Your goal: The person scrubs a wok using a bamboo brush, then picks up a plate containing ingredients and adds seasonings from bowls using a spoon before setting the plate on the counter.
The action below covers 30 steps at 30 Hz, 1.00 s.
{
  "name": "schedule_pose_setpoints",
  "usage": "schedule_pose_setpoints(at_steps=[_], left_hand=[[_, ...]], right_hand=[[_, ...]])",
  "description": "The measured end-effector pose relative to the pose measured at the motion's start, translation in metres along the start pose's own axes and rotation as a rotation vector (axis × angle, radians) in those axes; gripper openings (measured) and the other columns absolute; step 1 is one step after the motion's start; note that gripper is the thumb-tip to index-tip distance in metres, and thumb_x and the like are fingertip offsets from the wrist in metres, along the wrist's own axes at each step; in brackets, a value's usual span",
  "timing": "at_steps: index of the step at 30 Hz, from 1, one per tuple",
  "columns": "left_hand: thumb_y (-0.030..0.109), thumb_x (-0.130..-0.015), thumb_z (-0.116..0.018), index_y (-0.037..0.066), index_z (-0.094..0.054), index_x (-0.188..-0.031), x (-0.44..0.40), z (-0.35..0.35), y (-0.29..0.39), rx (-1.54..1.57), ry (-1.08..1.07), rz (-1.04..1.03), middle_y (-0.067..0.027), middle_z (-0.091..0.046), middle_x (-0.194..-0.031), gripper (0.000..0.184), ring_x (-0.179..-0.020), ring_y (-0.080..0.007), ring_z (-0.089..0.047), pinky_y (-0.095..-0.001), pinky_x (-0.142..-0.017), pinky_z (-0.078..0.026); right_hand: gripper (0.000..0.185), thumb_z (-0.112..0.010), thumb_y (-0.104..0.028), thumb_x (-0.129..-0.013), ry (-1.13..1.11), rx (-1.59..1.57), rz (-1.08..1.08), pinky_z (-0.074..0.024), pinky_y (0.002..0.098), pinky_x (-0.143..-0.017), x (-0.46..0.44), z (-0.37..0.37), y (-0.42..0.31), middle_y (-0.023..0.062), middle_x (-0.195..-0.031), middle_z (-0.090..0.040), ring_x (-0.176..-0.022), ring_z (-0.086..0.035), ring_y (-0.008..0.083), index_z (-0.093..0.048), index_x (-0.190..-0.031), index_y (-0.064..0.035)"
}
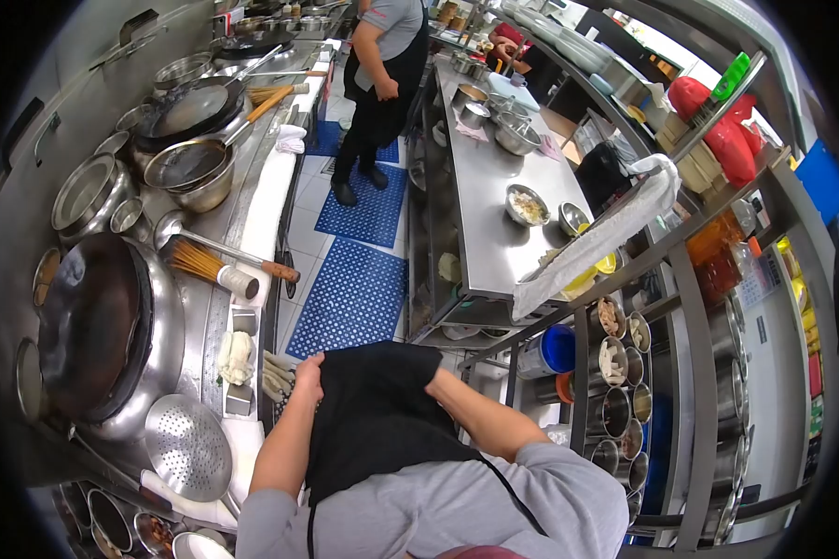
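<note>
A black apron (pixel 373 419) hangs over my front, its upper edge in the view held out away from my body. My left hand (pixel 309 374) is closed on the apron's left edge, beside the stove counter. My right hand reaches the apron's right corner, where the cloth covers its fingers; only the wrist and forearm show. Near my left hand are a narrow metal container with a pale folded cloth (pixel 237 358) and some greyish cloth strips (pixel 277 374). A large perforated skimmer (pixel 188 447) lies on the counter beside my left arm.
At left stand a big dark wok (pixel 93 326), a bamboo brush (pixel 200 265) and a ladle (pixel 224 244). A co-worker (pixel 382 84) stands ahead on blue mats (pixel 350 298). The steel table (pixel 485 252) carries bowls. Right is a rack (pixel 690 391) with metal containers.
</note>
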<state>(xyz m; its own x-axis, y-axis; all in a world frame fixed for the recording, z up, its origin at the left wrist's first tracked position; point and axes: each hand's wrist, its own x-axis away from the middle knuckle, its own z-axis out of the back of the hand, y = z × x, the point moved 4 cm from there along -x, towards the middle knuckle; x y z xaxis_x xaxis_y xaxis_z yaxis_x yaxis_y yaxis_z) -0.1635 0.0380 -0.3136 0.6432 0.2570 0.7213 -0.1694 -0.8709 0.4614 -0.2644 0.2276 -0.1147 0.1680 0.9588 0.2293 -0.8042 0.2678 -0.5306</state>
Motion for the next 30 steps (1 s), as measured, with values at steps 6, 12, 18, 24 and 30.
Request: schedule_pose_setpoints(at_steps=[6, 12, 18, 24, 30], left_hand=[[0.028, -0.091, -0.066, 0.003, -0.07, -0.095, -0.097, -0.009, -0.077, -1.07, -0.34, 0.069, -0.0207, -0.07, -0.086, 0.026, -0.076, -0.0302, -0.07, -0.0406, -0.072, -0.058], [0.022, -0.088, -0.071, 0.001, -0.071, -0.087, -0.011, -0.052, -0.075, -1.364, -0.4, -0.109, -0.0121, -0.07, -0.073, 0.021, -0.065, -0.0207, -0.067, -0.037, -0.06, -0.054], [0.02, -0.095, -0.066, 0.0, -0.066, -0.106, -0.024, -0.041, -0.073, -1.103, -0.371, 0.074, -0.0121, -0.07, -0.081, 0.022, -0.068, -0.0198, -0.066, -0.0362, -0.061, -0.054], [0.027, -0.096, -0.059, 0.007, -0.062, -0.119, 0.069, -0.09, -0.01, -1.556, -0.415, -0.655, -0.0138, -0.07, -0.108, 0.031, -0.095, -0.0271, -0.068, -0.0411, -0.083, -0.054], [0.025, -0.095, -0.053, 0.008, -0.058, -0.131, 0.068, -0.059, 0.013, -1.626, -0.66, -1.375, -0.0138, -0.063, -0.127, 0.04, -0.119, -0.0288, -0.058, -0.0394, -0.102, -0.044]], right_hand=[[0.037, -0.057, -0.018, -0.094, 0.491, -0.132, 0.61, -0.042, 0.038, -0.101, -0.074, -0.101, -0.076, 0.0146, -0.113, -0.067, -0.104, -0.063, 0.0262, -0.062, -0.126, -0.0008], [0.035, -0.058, -0.024, -0.093, -0.046, -0.503, 0.564, -0.0461, 0.0401, -0.092, -0.082, -0.111, -0.122, 0.0174, -0.108, -0.068, -0.099, -0.065, 0.0302, -0.064, -0.12, -0.0021], [0.035, -0.061, -0.028, -0.091, -0.035, -0.436, 0.403, -0.0483, 0.0422, -0.087, -0.076, -0.095, -0.084, 0.0195, -0.106, -0.069, -0.097, -0.065, 0.0332, -0.067, -0.116, -0.0049], [0.034, -0.064, -0.033, -0.089, 0.238, -0.232, 0.092, -0.0506, 0.0442, -0.083, -0.058, -0.064, -0.042, 0.0216, -0.104, -0.069, -0.095, -0.066, 0.0362, -0.069, -0.111, -0.0077], [0.03, -0.065, -0.031, -0.088, 0.575, -0.274, -0.354, -0.0523, 0.0493, -0.082, -0.008, -0.053, 0.055, 0.0235, -0.104, -0.07, -0.097, -0.066, 0.042, -0.071, -0.104, -0.0068]])
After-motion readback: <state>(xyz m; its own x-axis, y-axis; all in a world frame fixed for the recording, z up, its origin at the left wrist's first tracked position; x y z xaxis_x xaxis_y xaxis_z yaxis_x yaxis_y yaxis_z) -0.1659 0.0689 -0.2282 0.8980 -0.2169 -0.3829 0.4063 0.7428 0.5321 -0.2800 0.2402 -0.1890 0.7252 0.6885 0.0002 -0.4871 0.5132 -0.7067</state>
